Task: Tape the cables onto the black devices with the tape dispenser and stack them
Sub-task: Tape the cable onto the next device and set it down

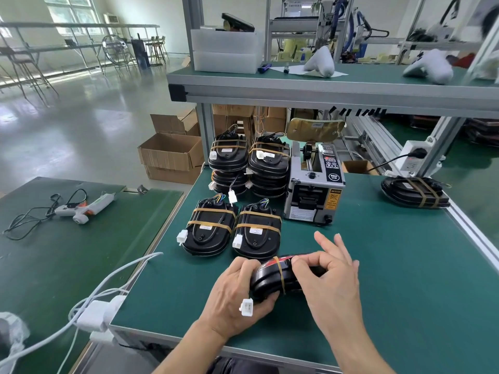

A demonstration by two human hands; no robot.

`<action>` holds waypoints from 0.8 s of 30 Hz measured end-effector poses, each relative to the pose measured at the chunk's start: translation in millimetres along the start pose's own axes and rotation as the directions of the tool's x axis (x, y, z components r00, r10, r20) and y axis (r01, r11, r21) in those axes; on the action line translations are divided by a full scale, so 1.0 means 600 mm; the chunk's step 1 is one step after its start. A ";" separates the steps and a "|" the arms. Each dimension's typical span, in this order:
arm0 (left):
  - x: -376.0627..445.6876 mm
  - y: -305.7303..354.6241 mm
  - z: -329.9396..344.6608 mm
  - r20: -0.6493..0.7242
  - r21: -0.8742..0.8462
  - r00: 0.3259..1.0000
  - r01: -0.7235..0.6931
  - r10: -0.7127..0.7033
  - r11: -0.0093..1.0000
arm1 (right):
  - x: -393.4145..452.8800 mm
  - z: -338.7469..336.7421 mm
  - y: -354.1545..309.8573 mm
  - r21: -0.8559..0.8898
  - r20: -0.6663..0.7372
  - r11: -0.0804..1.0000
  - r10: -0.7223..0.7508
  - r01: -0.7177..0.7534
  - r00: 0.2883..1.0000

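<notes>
A black device [272,279] with one tan tape strip around it is tilted on edge near the table's front. My left hand [237,295] grips its left end, and the cable's white connector [247,307] hangs by that palm. My right hand [328,276] pinches the device's top edge with thumb and forefinger, the other fingers spread. Two taped devices [209,229] [256,233] lie flat just behind. Two stacks of taped devices [228,163] [268,166] stand further back. The grey tape dispenser [314,184] sits right of the stacks.
Another taped device [415,191] lies at the table's right edge by a power strip [411,157]. A glue gun [83,207] with its cord rests on the left table. White adapters and cables [100,311] hang at the front left corner. Cardboard boxes [170,155] stand on the floor.
</notes>
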State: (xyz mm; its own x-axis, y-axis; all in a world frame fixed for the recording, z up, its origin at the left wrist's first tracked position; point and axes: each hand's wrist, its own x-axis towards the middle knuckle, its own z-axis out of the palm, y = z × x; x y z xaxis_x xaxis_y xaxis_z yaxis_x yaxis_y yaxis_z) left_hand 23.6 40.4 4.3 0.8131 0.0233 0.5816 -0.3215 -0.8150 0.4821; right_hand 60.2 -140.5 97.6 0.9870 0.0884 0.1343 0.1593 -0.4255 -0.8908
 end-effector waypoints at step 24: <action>0.002 0.004 -0.002 -0.015 0.016 1.000 0.002 -0.002 1.000 | 0.001 0.001 0.004 0.003 -0.001 1.000 -0.008 0.008 1.000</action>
State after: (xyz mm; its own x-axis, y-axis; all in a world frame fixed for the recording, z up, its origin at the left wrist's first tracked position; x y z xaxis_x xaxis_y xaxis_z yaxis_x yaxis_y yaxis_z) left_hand 23.1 39.2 7.0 0.8064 0.0333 0.5905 -0.3122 -0.8239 0.4729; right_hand 61.5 -141.2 95.3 0.9857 0.0907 0.1418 0.1670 -0.4223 -0.8909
